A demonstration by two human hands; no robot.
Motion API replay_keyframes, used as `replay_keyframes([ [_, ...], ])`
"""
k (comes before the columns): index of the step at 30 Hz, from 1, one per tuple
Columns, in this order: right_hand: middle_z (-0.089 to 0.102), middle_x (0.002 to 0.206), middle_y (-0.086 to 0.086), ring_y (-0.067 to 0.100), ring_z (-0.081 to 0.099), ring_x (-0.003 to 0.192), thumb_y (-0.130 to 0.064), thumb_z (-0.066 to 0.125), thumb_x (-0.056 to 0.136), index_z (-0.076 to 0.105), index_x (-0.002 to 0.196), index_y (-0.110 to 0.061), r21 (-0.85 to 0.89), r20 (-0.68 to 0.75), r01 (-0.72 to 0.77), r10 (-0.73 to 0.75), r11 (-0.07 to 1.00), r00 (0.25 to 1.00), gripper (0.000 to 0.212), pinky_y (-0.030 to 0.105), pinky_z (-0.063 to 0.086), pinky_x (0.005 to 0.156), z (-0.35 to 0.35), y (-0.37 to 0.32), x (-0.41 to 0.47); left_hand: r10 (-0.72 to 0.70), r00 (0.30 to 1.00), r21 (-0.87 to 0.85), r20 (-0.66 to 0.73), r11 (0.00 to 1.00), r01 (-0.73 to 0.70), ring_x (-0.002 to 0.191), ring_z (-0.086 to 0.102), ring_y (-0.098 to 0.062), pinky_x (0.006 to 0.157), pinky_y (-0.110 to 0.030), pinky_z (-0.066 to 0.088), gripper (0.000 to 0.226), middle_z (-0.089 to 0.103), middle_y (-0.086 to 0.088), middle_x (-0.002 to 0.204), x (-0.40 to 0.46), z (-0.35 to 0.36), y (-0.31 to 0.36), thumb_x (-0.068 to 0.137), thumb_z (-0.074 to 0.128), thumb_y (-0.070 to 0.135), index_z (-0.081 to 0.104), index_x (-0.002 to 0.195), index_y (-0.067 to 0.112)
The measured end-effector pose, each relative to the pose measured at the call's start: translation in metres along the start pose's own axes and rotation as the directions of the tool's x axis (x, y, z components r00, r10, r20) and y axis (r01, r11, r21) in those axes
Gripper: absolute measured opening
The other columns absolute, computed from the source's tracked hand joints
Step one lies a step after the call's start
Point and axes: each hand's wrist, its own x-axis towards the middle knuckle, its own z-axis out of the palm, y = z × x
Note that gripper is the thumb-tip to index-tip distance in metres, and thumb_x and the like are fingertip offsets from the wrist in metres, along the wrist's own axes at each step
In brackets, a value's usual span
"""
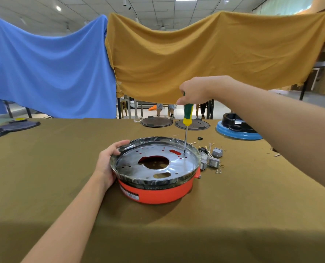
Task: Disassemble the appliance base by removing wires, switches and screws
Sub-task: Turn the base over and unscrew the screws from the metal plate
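While my right hand (193,92) grips the screwdriver (187,115) upright, tip on the shiny perforated plate (135,166) at centre frame, I'd press straight down and turn slowly. My left hand (108,160) clasps the round orange base (158,192) on the cloth-covered worktop (234,215).

Left hand (105,164), right hand (194,92): bare; forearms bare, no sleeves visible.

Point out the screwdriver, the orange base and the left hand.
screwdriver (188,112): head view, green and yellow handle.
orange base (158,192): head view, front side wall.
left hand (106,164): head view, back of hand.
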Motion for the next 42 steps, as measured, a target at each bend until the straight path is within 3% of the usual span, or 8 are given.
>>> replay_keyframes([
  [9, 0.057, 0.108, 0.004, 0.011, 0.056, 0.083, -0.016, 0.056, 0.100, 0.057, 0.120, -0.012, 0.326, 0.072, 0.087, -0.116, 0.941, 0.991, 0.021, 0.021, 0.041, 0.063, -0.008, 0.012, -0.009, 0.003, 1.000, 0.002, 0.010, 1.000, -0.003, 0.093, 0.068, -0.031, 0.082, -0.040, 0.054, 0.047, 0.072, -0.014, 0.108, 0.002, 0.000, 0.000, 0.079, 0.035, 0.003, 0.071, 0.110, 0.007],
  [15, 0.063, 0.118, 0.013, 0.028, 0.063, 0.094, -0.067, 0.031, 0.098, 0.057, 0.127, -0.006, -0.122, 0.005, -0.090, 0.091, 0.988, 0.996, 0.073, 0.041, 0.050, 0.082, -0.003, -0.005, -0.006, 0.009, 1.000, -0.002, 0.008, 1.000, -0.008, 0.094, 0.067, -0.031, 0.086, -0.041, 0.054, 0.047, 0.074, -0.011, 0.101, 0.001, 0.001, 0.000, 0.081, 0.034, 0.003, 0.070, 0.111, 0.007],
  [27, 0.054, 0.094, 0.000, 0.014, 0.050, 0.078, -0.010, 0.056, 0.098, 0.062, 0.108, -0.014, 0.308, 0.012, 0.116, -0.126, 0.944, 0.992, 0.012, 0.026, 0.037, 0.064, -0.004, 0.021, -0.008, 0.011, 1.000, 0.011, 0.004, 1.000, -0.011, 0.092, 0.068, -0.030, 0.081, -0.040, 0.054, 0.047, 0.074, -0.011, 0.100, 0.001, 0.000, 0.000, 0.080, 0.036, 0.004, 0.071, 0.110, 0.008],
  [30, 0.059, 0.096, 0.005, 0.018, 0.056, 0.082, -0.042, 0.050, 0.102, 0.056, 0.110, -0.009, 0.265, 0.051, 0.009, -0.023, 0.964, 0.998, 0.034, 0.028, 0.046, 0.070, 0.002, 0.015, -0.008, 0.010, 1.000, 0.010, 0.007, 1.000, -0.010, 0.091, 0.069, -0.030, 0.080, -0.039, 0.055, 0.047, 0.076, -0.009, 0.095, 0.001, 0.000, 0.000, 0.079, 0.036, 0.004, 0.071, 0.109, 0.008],
  [33, 0.056, 0.085, 0.008, 0.022, 0.057, 0.074, -0.068, 0.027, 0.098, 0.054, 0.084, -0.004, -0.066, -0.013, -0.108, 0.107, 0.992, 0.994, 0.071, 0.035, 0.049, 0.070, 0.007, 0.000, -0.008, 0.013, 1.000, 0.008, 0.005, 1.000, -0.013, 0.091, 0.068, -0.030, 0.080, -0.039, 0.054, 0.047, 0.076, -0.009, 0.096, 0.000, 0.000, 0.000, 0.079, 0.036, 0.004, 0.071, 0.109, 0.008],
  [35, 0.051, 0.077, 0.006, 0.018, 0.049, 0.063, -0.054, 0.030, 0.105, 0.050, 0.075, -0.006, -0.132, -0.095, -0.093, 0.081, 0.987, 0.992, 0.060, 0.031, 0.045, 0.061, 0.010, -0.007, -0.004, 0.015, 1.000, 0.013, 0.006, 1.000, -0.015, 0.092, 0.068, -0.030, 0.080, -0.039, 0.054, 0.047, 0.076, -0.009, 0.097, 0.000, 0.000, 0.000, 0.080, 0.036, 0.004, 0.071, 0.110, 0.008],
  [38, 0.054, 0.083, 0.005, 0.015, 0.047, 0.067, -0.036, 0.039, 0.107, 0.057, 0.102, -0.004, 0.001, -0.059, -0.006, 0.006, 1.000, 0.998, 0.037, 0.028, 0.038, 0.058, 0.006, -0.005, -0.001, 0.013, 1.000, 0.006, 0.004, 1.000, -0.013, 0.094, 0.067, -0.031, 0.082, -0.040, 0.054, 0.048, 0.074, -0.012, 0.102, 0.000, 0.000, 0.000, 0.080, 0.035, 0.004, 0.070, 0.112, 0.006],
  [42, 0.058, 0.110, 0.005, 0.019, 0.053, 0.091, -0.017, 0.055, 0.101, 0.057, 0.113, -0.012, 0.327, -0.054, 0.112, -0.100, 0.938, 0.994, 0.013, 0.032, 0.043, 0.075, 0.004, 0.012, -0.006, 0.008, 1.000, 0.007, 0.006, 1.000, -0.008, 0.090, 0.069, -0.030, 0.079, -0.039, 0.054, 0.047, 0.074, -0.013, 0.102, 0.000, 0.000, 0.000, 0.080, 0.035, 0.003, 0.070, 0.111, 0.007],
])
